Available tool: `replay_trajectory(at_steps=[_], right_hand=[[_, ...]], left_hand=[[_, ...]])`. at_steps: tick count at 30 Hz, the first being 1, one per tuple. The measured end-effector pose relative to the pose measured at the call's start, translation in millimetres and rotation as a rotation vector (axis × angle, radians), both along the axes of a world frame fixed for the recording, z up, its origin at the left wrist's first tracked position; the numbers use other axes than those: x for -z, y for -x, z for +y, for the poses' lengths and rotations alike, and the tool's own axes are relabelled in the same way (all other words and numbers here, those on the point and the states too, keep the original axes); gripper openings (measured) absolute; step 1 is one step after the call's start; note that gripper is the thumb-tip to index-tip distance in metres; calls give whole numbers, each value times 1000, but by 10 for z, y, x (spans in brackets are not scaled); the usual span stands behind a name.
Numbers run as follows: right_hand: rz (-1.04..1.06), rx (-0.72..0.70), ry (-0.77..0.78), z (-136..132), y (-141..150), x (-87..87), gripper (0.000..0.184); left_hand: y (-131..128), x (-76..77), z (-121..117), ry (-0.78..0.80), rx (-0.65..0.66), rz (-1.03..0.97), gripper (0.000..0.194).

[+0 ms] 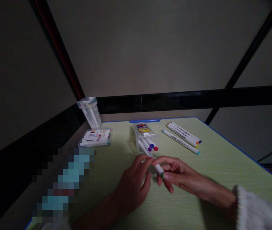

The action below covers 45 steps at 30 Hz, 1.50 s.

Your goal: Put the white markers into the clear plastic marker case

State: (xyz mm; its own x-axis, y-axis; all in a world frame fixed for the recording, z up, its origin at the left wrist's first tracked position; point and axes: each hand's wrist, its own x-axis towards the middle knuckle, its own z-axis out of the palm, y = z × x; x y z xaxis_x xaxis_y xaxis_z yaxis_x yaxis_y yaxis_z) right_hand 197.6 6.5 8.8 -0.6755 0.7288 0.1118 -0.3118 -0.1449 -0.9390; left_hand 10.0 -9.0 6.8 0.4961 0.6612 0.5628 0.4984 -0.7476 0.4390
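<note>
My right hand [176, 174] pinches a white marker [159, 169] near its green-capped end. The marker slants away from me, its far end in the mouth of a clear plastic case [137, 145]. Inside that case lie more white markers with a purple cap [149, 149], a blue cap [151, 146] and a red cap [156, 148]. My left hand [134, 180] is curled just in front of the case. Its fingertips meet the marker near the middle, and a see-through flap shows by them. What lies between its thumb and fingers is unclear.
Several loose markers [183, 134] lie right of the case, one with light blue ends [181, 142] slightly apart. At the left are a flat marker pack [95, 138] and an upright clear marker box [91, 113]. A pixelated patch covers the table's left side. A wall stands behind.
</note>
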Motion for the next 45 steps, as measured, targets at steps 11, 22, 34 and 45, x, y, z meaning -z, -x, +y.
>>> replay_trajectory(at_steps=[11,22,34,45], right_hand=[[-77,55,122,-20,-7,-72,44],[-43,50,130,-28,15,-12,34],[-111,66,115,-30,28,-23,29],[-115,70,160,-29,21,-44,26]], left_hand=[[-12,-31,6,23,10,-27,40],[-5,-42,-12,-46,46,51,34],[-14,-56,-4,-145,-13,97,28],[3,-10,32,-151,-105,72,30]])
